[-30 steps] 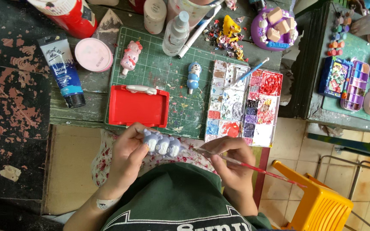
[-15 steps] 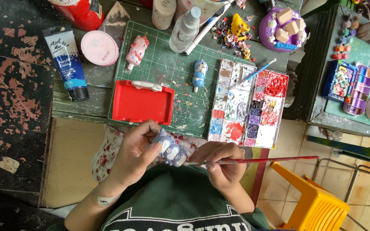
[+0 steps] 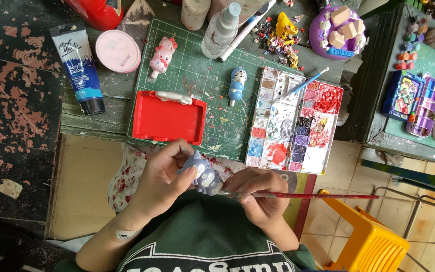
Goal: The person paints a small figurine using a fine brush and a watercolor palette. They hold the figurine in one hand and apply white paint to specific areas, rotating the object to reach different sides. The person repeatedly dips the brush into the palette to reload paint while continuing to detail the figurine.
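A: Containers first?

B: Paint palette [image 3: 293,121] on the table's right part, a white grid of wells; red fills the top right corner, dark and blue mixes sit lower, and a light blue brush [image 3: 305,80] lies across its upper edge. Red tray [image 3: 168,120] on the green cutting mat [image 3: 202,80], with a thin white piece along its top rim; otherwise nothing visible inside. Pink round lid [image 3: 118,50] left of the mat. Clear spray bottle [image 3: 221,31] at the mat's top edge.

A: The thing in hand?

B: Small grey-blue figurine [image 3: 201,174], held over the lap just below the table edge. Long axis runs diagonal, upper left to lower right. Can't tell which end is the head.

A: Hands?

B: Left hand [image 3: 162,181] curled around the figurine, thumb on its front. Right hand [image 3: 258,194] pinches a red-handled paintbrush [image 3: 308,195], fingers narrow; the handle points right, nearly level, and the tip meets the figurine's lower end.

A: Around it?

B: Blue paint tube [image 3: 79,68] far left, cap toward the person. Pink cat figure [image 3: 161,56] and blue cat figure [image 3: 235,84] lie on the mat. Purple dome toy [image 3: 339,25] top right. Yellow stool [image 3: 366,242] at lower right. Floral cloth [image 3: 127,174] under the left hand. Nothing between hands and palette.
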The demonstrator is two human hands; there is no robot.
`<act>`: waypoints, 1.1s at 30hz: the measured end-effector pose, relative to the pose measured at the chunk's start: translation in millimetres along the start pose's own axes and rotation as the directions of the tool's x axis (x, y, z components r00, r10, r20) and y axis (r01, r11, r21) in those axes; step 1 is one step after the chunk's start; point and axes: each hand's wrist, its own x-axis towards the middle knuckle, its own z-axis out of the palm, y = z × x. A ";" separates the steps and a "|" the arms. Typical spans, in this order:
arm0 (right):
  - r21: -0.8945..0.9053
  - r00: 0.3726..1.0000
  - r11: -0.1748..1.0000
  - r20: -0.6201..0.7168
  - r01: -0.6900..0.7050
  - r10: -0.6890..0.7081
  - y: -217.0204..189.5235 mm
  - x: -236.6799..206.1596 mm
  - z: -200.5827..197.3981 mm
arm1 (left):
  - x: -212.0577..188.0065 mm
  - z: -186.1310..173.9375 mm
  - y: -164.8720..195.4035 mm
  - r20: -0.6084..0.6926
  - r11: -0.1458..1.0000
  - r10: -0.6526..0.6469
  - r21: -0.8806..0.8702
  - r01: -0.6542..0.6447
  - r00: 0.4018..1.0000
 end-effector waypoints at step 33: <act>-0.150 0.998 0.987 0.039 0.061 -0.055 -4.9 9.1 -0.2 | 2.4 3.0 -2.1 0.009 0.999 0.046 0.020 -0.046 0.999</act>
